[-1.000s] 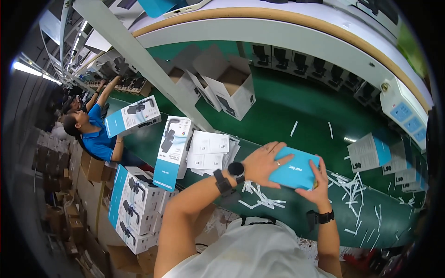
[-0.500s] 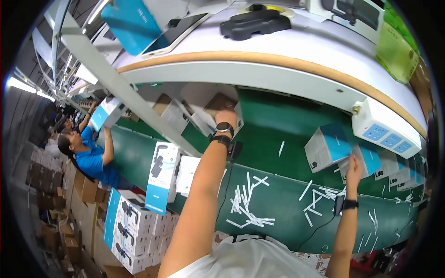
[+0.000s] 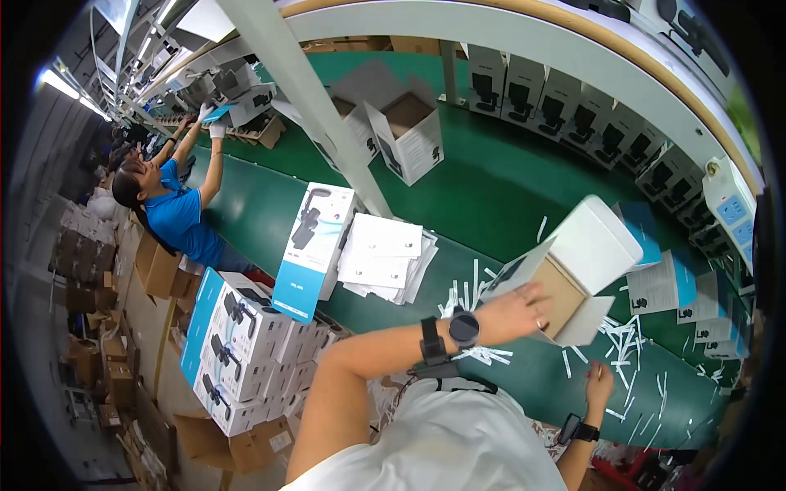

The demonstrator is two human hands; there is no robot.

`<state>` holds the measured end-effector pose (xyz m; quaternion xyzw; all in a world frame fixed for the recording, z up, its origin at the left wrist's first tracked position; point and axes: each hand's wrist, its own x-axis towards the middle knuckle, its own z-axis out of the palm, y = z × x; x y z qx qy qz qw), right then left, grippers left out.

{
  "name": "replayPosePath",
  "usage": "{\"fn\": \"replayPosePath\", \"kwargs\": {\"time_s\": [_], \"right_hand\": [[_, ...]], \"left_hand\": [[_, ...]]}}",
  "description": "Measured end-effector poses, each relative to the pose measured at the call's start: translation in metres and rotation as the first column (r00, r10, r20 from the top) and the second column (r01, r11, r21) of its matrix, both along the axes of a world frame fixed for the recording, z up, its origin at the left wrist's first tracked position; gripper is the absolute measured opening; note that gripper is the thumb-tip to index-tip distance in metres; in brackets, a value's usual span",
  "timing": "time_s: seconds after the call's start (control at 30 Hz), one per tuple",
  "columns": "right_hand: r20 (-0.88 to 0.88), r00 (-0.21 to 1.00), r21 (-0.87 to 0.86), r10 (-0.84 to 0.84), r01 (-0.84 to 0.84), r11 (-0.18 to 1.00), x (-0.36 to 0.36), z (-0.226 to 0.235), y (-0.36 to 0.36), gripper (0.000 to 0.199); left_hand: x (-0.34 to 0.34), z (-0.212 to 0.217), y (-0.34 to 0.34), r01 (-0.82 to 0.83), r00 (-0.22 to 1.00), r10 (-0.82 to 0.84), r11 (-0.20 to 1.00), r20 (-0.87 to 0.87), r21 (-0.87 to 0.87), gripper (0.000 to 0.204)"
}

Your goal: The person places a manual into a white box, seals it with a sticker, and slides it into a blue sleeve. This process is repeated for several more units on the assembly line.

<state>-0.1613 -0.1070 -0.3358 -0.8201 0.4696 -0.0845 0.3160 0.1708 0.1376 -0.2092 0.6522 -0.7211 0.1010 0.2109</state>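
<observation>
An open white box (image 3: 602, 233) with a brown cardboard insert (image 3: 565, 299) leans tilted above the green bench in front of me, its flaps spread. My left hand (image 3: 516, 315) grips it at the near side, fingers bent over the edge of its mouth. Lower and to the right, my right hand (image 3: 600, 380) is apart from the box, fingers drawn together near the bench's front edge. Whether anything is between them is too small to make out. Loose white strips (image 3: 622, 348) lie on the bench beside that hand and partly under the box.
White leaflets (image 3: 385, 254) are piled left of the box, beside an upright white-and-blue carton (image 3: 307, 245). More cartons (image 3: 237, 352) are stacked at left. Two open boxes (image 3: 407, 135) stand beyond a slanted post (image 3: 307, 90). Closed boxes (image 3: 663, 282) line the right. A co-worker (image 3: 180, 204) works at far left.
My left hand has come from the far open boxes toward me and rightward, bringing an open box. My right hand has left the closed blue-and-white boxes and dropped nearer. The view has shifted.
</observation>
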Motion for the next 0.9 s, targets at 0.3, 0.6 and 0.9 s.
{"fn": "replayPosePath", "kwargs": {"time_s": [0.3,0.6,0.9], "right_hand": [[0.153,0.987,0.074,0.05,-0.062,0.995,0.008,-0.026,0.042,0.025],[0.116,0.989,0.179,0.091,-0.111,0.978,0.001,-0.035,0.064,0.024],[0.118,0.983,0.2,0.141,-0.163,0.966,0.004,-0.033,0.09,0.022]], "left_hand": [[0.014,0.032,0.082,-0.203,0.945,0.123,0.947,-0.302,-0.25,0.026],[0.142,-0.111,0.183,-0.845,0.498,0.859,0.451,0.118,0.286,0.075],[0.141,-0.077,0.179,-0.852,0.491,0.864,0.449,0.11,0.271,0.022]]}}
